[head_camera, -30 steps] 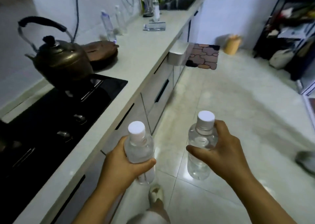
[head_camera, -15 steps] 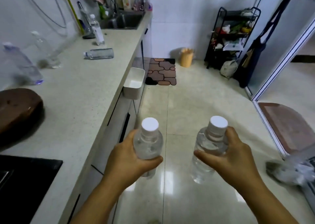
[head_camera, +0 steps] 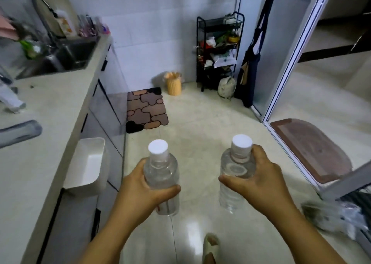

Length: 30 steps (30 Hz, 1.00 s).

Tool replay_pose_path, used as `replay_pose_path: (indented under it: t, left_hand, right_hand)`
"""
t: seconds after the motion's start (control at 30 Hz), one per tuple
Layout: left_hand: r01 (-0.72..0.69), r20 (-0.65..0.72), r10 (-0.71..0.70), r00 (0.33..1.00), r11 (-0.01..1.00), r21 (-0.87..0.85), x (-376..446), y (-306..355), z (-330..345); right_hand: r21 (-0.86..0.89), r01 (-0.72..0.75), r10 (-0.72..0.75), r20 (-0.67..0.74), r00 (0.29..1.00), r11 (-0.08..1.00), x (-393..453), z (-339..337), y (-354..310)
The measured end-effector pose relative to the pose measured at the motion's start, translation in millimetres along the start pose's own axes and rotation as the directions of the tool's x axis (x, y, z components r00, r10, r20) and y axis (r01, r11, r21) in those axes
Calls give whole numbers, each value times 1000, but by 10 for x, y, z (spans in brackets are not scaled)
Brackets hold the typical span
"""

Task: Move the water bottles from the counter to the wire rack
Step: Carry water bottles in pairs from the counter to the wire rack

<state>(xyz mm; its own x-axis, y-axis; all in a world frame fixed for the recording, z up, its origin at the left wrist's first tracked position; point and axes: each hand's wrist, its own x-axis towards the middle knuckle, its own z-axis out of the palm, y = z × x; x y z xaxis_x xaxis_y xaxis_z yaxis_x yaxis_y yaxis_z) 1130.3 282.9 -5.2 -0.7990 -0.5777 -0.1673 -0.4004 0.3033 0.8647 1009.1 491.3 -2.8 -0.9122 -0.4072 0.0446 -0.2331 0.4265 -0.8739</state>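
carry step: left hand (head_camera: 140,187) wrapped round bottle (head_camera: 162,183), right hand (head_camera: 259,181) wrapped round second bottle (head_camera: 234,179), wire rack (head_camera: 218,48) well ahead; next likely walk over, find free shelf.

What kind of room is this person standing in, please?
Most likely a home kitchen. A long pale counter runs along one side with a sink set into it. A black wire rack crowded with household items stands against the tiled far wall, beside a small bin.
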Motion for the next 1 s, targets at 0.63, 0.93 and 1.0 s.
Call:
replay_pose_path:
  t: [0.63,0.93,1.0]
  left_hand:
    - [-8,-71,7,997,1000,-9,4534,840,118]
    - [-55,52,53,997,998,44,6761,1505,255]
    - [-44,96,39,995,998,55,7170,1596,402]
  right_hand:
    - [-6,-12,12,79,997,1000,4773,497,-68]
    - [-38,-97,97,-14,995,995,6774,523,-26]
    - [-62,-138,137,-20,990,989,7152,491,77]
